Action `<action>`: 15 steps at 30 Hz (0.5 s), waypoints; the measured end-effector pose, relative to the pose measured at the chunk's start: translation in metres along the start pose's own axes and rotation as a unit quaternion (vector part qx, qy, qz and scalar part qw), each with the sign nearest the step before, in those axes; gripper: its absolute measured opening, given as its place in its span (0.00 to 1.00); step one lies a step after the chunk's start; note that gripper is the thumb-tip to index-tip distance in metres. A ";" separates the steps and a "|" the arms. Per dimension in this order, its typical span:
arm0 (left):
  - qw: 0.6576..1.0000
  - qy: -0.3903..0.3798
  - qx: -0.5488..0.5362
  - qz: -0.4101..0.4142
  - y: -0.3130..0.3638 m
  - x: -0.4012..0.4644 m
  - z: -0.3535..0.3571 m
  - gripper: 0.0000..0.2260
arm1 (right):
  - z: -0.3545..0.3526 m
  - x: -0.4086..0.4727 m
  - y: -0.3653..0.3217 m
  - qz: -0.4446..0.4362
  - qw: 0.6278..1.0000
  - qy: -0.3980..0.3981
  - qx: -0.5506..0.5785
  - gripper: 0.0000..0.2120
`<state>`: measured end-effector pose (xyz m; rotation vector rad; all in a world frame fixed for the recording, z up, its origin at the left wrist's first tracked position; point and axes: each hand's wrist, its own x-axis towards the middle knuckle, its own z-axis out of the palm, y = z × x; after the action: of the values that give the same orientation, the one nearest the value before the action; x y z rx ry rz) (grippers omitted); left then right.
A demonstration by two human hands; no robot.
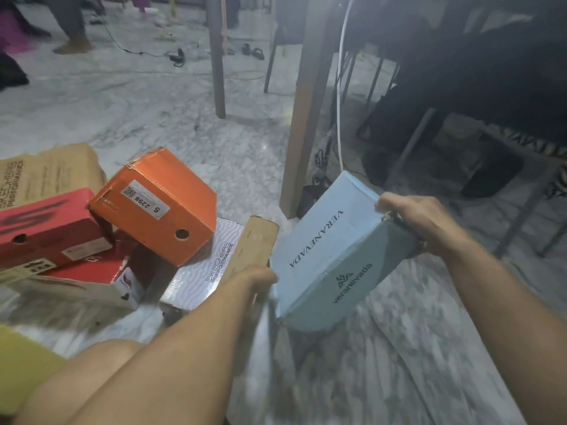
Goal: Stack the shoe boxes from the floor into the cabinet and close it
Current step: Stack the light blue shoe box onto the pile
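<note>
- A person lifts a pale blue shoe box point(333, 253) clear of the marble-patterned floor point(153, 111), tilted, one end in each hand; the cabinet it is bound for is not in view
- Right hand point(420, 220) grips the far upper end, fingers curled over the lid's edge; left hand point(256, 280) holds the near lower corner, but blur hides how its fingers lie
- Judged from the tilt, the carry would go best with the box levelled and both palms bracing the short ends, so the loose-fitting lid stays seated
- The box is matte printed card with crisp edges and lettering on lid and side
- The rest wait in a jumbled heap on the floor just left: an orange box point(162, 207) with a round vent hole and white label, leaning on a red box point(46, 228), a silver wave-patterned box point(205, 268) lying flat, and a plain brown carton point(49, 170) behind
</note>
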<state>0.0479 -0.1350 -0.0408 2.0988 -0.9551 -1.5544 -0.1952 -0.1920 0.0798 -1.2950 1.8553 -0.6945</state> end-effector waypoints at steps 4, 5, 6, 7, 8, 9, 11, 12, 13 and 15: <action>0.993 -0.073 -0.093 -0.020 -0.003 -0.016 -0.006 0.17 | -0.008 -0.003 -0.011 0.010 0.999 -0.020 0.042 0.19; 0.991 -0.072 -0.112 -0.016 -0.004 -0.018 -0.008 0.18 | -0.007 -0.004 -0.012 0.012 0.999 -0.022 0.041 0.20; 0.990 -0.064 -0.129 -0.009 -0.005 -0.018 -0.012 0.20 | -0.006 -0.005 -0.013 0.012 0.999 -0.027 0.039 0.19; 0.989 -0.057 -0.133 0.002 -0.005 -0.023 -0.017 0.21 | -0.005 -0.006 -0.014 0.009 0.999 -0.034 0.035 0.19; 0.989 -0.050 -0.137 0.018 -0.004 -0.027 -0.021 0.21 | -0.004 -0.007 -0.016 0.012 0.999 -0.040 0.033 0.19; 0.989 -0.041 -0.138 0.034 -0.004 -0.032 -0.027 0.22 | -0.003 -0.008 -0.017 0.016 0.998 -0.046 0.029 0.19; 0.988 -0.016 -0.142 0.062 -0.001 -0.043 -0.038 0.25 | 0.001 -0.009 -0.019 0.020 0.998 -0.050 0.028 0.22; 0.987 -0.002 -0.145 0.075 0.000 -0.051 -0.045 0.26 | 0.002 -0.008 -0.019 0.013 0.998 -0.047 0.034 0.24; 0.985 0.008 -0.147 0.092 0.003 -0.060 -0.052 0.27 | 0.005 -0.004 -0.020 -0.001 0.998 -0.042 0.045 0.26; 0.979 0.022 -0.155 0.129 0.006 -0.080 -0.069 0.33 | 0.012 0.000 -0.022 -0.035 0.996 -0.043 0.069 0.26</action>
<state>0.0978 -0.0909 0.0412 1.7142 -0.8658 -1.4161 -0.1734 -0.1994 0.0905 -1.2843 1.6701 -0.7770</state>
